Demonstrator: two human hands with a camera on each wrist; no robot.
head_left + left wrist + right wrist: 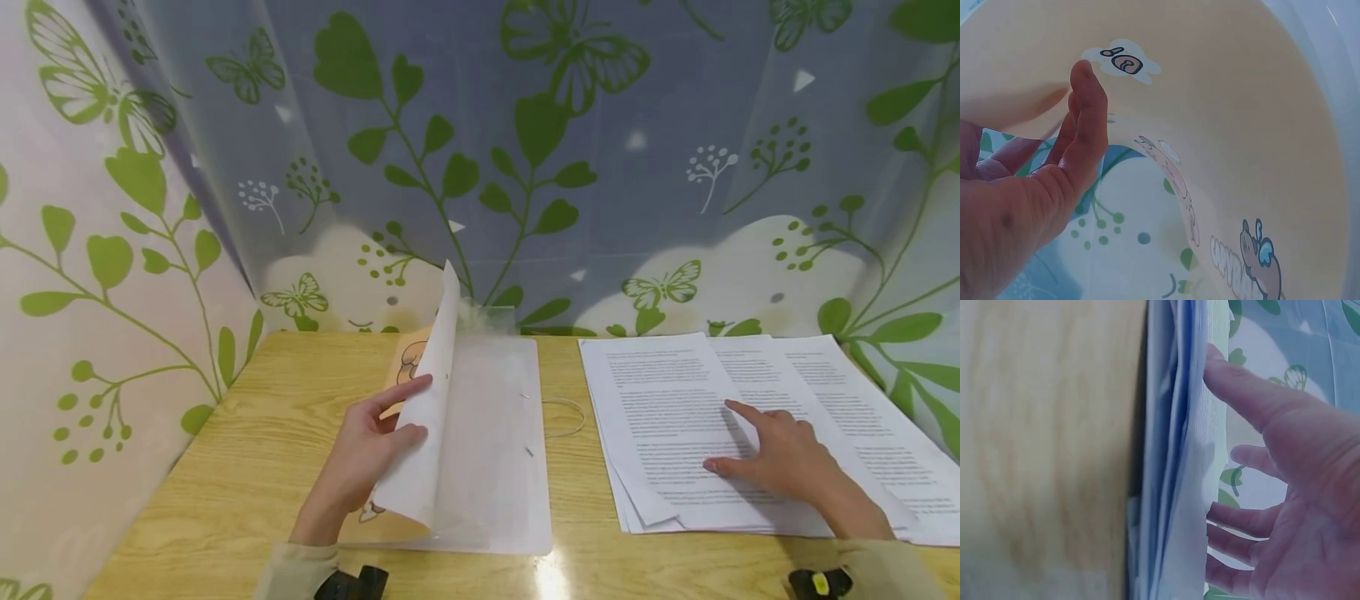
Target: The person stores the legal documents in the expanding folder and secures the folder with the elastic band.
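Note:
A document folder (498,433) with a translucent inside page lies opened on the table. My left hand (367,442) grips its raised cover (431,417), white inside and orange outside with cartoon animals. In the left wrist view, the cover (1241,106) bends in a curve beside my left hand (1047,181), and a finger's shadow shows through it. On the right, my right hand (783,458) rests over a stack of printed sheets (660,400), fingers spread and loosely bent. The right wrist view has my right hand (1297,462) touching the sheets, seen edge-on.
A thin elastic loop (583,417) sticks out from the folder's right edge. Beneath everything is a wooden table (300,392). A patterned curtain (480,167) with leaves and butterflies hangs behind it and along the sides.

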